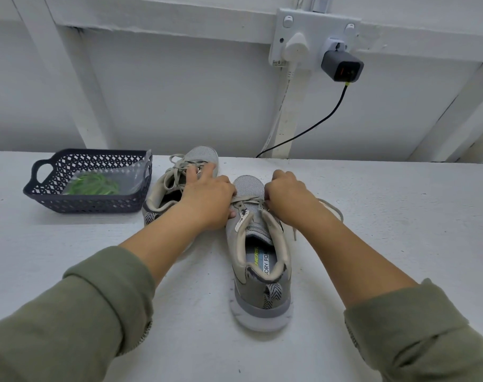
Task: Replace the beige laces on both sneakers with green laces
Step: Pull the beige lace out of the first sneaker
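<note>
- By our reading we are unlacing: the near sneaker (262, 260), centre of the frame, has its beige lace (330, 206) only in the front eyelets, with a loose end trailing right across the table (386, 216).
- Our right hand (287, 197) is curled and pinches that lace at the right eyelet row. We should draw it out one crossing at a time so it does not snag.
- Our left hand (207, 197) lies with fingers spread, thumb against the near sneaker's left side and fingertips on the far sneaker (204, 155). Pressing down will stop the shoe sliding.
- The far sneaker, left of centre, is fully laced in beige.
- The green laces (93, 184) lie bagged in the basket (88, 205) at middle left.
</note>
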`<state>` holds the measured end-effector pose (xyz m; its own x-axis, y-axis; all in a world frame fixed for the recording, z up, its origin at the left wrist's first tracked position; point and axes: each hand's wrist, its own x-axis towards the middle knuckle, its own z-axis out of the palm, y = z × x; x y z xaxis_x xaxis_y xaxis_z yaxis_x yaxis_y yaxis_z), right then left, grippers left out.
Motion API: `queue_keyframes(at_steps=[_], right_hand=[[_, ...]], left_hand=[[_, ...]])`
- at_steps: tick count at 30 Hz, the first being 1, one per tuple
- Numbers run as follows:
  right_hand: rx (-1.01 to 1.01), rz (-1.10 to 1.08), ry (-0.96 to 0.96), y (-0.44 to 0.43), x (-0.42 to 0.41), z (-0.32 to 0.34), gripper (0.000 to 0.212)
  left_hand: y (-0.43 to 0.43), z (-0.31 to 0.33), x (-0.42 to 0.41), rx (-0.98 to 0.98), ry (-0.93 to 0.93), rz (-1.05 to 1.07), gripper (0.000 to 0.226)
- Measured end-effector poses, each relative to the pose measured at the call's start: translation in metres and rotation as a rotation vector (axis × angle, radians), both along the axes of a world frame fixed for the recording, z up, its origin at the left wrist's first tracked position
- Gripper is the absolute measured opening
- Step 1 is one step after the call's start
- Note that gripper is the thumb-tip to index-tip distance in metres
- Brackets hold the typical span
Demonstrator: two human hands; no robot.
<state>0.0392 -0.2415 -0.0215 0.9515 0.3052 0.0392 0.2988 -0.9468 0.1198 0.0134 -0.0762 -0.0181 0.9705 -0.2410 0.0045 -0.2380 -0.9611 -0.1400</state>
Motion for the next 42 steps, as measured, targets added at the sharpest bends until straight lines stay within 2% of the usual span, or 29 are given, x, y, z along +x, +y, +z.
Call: queue_keyframes(at_steps=[2,4,5,9,10,15,17,19,20,25,29,31,34,36,39,42], right_hand=[[-0.065,-0.12,0.032,-0.006,-0.001,0.0,0.025],[-0.148,-0.282,0.031,-0.011,-0.004,0.004,0.036],[-0.151,-0.287,0.019,-0.011,-0.004,0.005,0.039],[-0.001,0.019,-0.019,-0.002,0.0,-0.001,0.026],[0.012,0.034,-0.021,-0.003,0.001,-0.002,0.025],[-0.103,-0.273,-0.004,-0.009,-0.007,0.004,0.037],[-0.019,-0.137,-0.044,-0.005,-0.004,0.002,0.032],[0.105,0.016,-0.008,-0.003,-0.003,0.001,0.026],[0.119,0.025,0.024,-0.005,-0.003,0.002,0.025],[-0.072,-0.248,-0.041,-0.008,-0.009,0.002,0.032],[0.087,-0.047,-0.062,-0.002,-0.007,0.0,0.026],[0.044,-0.098,-0.028,-0.005,-0.008,0.0,0.025],[-0.084,-0.306,-0.05,-0.006,-0.012,0.003,0.034],[-0.034,-0.256,-0.053,-0.002,-0.009,0.001,0.036],[0.127,-0.117,0.016,-0.001,-0.006,0.0,0.027],[0.064,-0.255,0.037,-0.007,-0.006,0.002,0.026]], left_hand=[[0.0,0.0,0.0,-0.004,0.005,0.001,0.05],[0.0,0.0,0.0,-0.002,0.005,0.003,0.049],[0.0,0.0,0.0,0.001,0.004,0.001,0.049],[0.0,0.0,0.0,-0.001,0.003,0.001,0.049],[0.0,0.0,0.0,-0.002,0.004,0.0,0.049],[-0.001,0.001,-0.001,-0.007,0.006,0.001,0.05],[0.0,0.001,-0.001,-0.008,0.001,0.0,0.05],[0.0,0.001,-0.001,-0.01,0.002,0.002,0.05],[0.0,0.001,0.0,-0.009,0.003,0.002,0.05],[0.0,0.001,0.0,-0.006,0.007,0.005,0.05],[0.001,0.0,0.0,-0.007,0.002,0.003,0.05],[0.001,-0.001,0.001,-0.01,0.002,0.0,0.05],[0.001,-0.001,0.0,-0.011,0.001,0.002,0.049],[0.001,-0.001,0.001,-0.008,0.001,0.002,0.049],[0.001,-0.001,0.001,-0.002,0.003,0.004,0.049],[0.001,-0.002,0.001,-0.008,-0.005,0.004,0.05]])
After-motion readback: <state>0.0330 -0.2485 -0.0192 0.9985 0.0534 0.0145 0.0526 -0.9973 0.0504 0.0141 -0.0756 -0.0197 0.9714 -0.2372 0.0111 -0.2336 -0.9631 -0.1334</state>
